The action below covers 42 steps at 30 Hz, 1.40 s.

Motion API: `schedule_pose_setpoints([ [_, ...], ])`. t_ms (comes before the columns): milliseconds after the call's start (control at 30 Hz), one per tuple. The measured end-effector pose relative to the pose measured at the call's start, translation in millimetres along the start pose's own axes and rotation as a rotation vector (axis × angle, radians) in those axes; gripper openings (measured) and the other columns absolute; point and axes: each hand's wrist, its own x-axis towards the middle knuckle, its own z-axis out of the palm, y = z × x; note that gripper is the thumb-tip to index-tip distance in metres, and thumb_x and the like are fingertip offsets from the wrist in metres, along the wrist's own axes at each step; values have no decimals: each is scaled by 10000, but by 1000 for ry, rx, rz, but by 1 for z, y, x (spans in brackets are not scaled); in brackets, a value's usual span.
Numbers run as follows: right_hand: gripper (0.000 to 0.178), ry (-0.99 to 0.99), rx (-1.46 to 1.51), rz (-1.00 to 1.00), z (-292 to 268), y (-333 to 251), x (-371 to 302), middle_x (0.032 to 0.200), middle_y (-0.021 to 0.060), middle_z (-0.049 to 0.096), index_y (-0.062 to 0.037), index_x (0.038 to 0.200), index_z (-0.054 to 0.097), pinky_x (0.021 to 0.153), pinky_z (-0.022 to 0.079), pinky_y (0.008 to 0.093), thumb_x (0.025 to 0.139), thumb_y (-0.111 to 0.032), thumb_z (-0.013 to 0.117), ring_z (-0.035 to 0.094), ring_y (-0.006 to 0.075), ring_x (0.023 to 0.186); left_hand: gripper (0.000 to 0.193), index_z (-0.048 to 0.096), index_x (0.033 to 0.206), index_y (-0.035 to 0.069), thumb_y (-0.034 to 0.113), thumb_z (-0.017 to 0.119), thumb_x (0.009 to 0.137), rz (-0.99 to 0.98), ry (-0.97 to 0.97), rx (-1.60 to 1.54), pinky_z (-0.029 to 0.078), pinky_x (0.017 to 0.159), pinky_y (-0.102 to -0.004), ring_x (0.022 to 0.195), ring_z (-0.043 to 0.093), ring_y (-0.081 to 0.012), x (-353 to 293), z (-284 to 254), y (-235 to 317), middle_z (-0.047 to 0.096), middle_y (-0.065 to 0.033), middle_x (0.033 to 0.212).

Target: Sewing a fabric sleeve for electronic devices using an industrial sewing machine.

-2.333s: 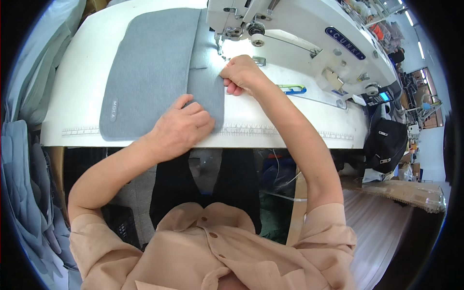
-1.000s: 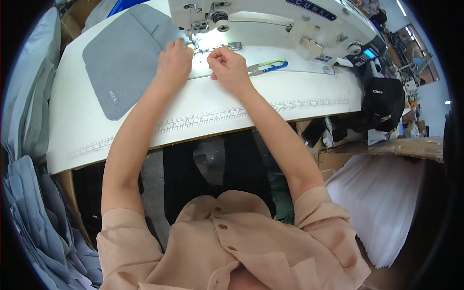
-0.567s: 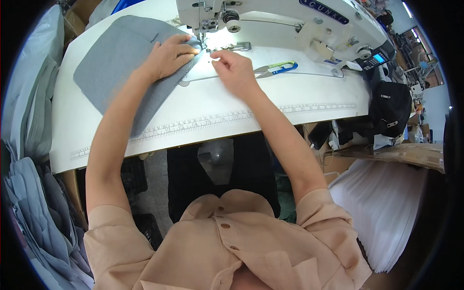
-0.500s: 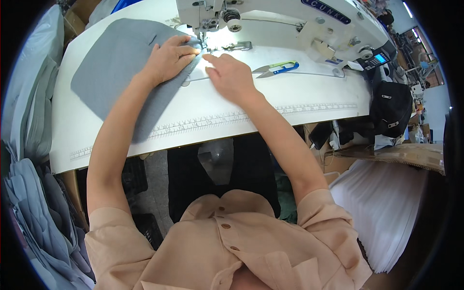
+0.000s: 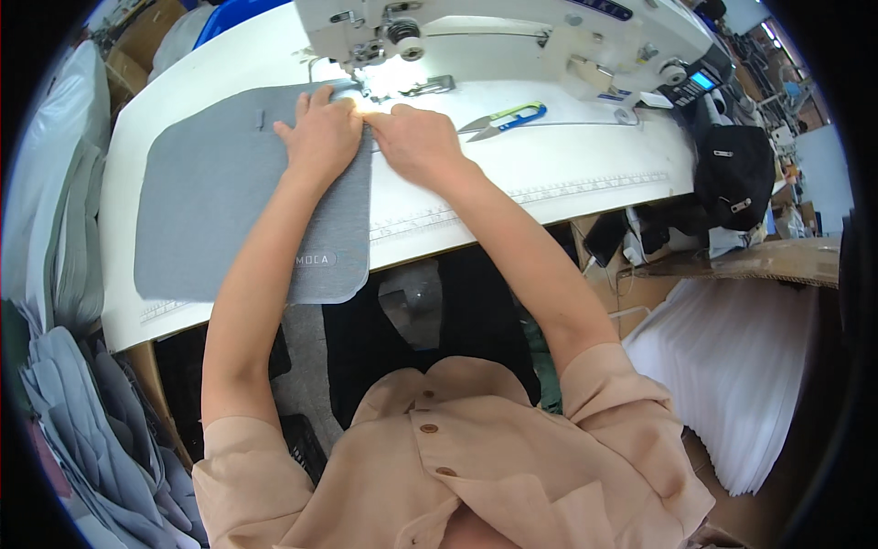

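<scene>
Grey fabric panel (image 5: 229, 201) lies flat on the white table (image 5: 549, 174), its top right edge just in front of the sewing machine (image 5: 512, 37). Left hand (image 5: 320, 137) presses flat on that corner; right hand (image 5: 416, 142) rests palm-down beside it, fingertips meeting, nothing gripped. Thread snips (image 5: 503, 119) lie right of the hands.

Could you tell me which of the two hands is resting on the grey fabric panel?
The left hand lies flat on the grey fabric panel; the right hand presses the white table beside the panel's edge.
</scene>
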Motion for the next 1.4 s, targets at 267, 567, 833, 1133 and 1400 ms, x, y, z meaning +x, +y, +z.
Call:
schedule_pose_setpoints([
  [267, 178, -64, 23, 96, -6, 6, 2, 762, 84, 592, -145, 913, 601, 613, 473, 374, 825, -212, 461, 591, 250, 727, 331, 575, 1080, 151, 240, 388, 822, -93, 51, -4, 151, 869, -701, 1195, 305, -331, 2, 3, 21, 408, -127, 1241],
  [567, 269, 17, 121, -164, -37, 1, -60, 852, 92, 556, -61, 920, 602, 724, 438, 343, 710, -225, 636, 523, 248, 846, 143, 588, 827, 42, 57, 616, 687, 457, 492, -308, 408, 733, -334, 836, 502, -288, -14, 11, -13, 547, -131, 881],
  [833, 229, 147, 287, -359, -48, -1, -115, 906, 68, 537, -68, 885, 622, 772, 410, 338, 680, -165, 652, 502, 220, 873, 357, 563, 855, 18, 286, 690, 657, 705, 100, -334, 408, 644, -339, 752, 478, -259, -137, -36, 2, 511, -114, 856],
  [1133, 189, 259, 309, -406, -37, -4, -126, 906, 60, 548, -87, 877, 631, 767, 413, 340, 692, -129, 634, 515, 211, 874, 305, 579, 893, -8, 102, 691, 632, 700, 62, -267, 448, 747, -350, 885, 530, -282, -148, -40, -1, 552, -122, 926],
  [1400, 178, 318, 262, -425, -31, -4, -128, 905, 56, 561, -122, 882, 635, 770, 415, 344, 705, -135, 633, 520, 205, 886, 199, 601, 868, -14, -11, 604, 669, 650, 86, -302, 460, 751, -348, 891, 551, -286, -152, -41, 2, 578, -133, 928],
])
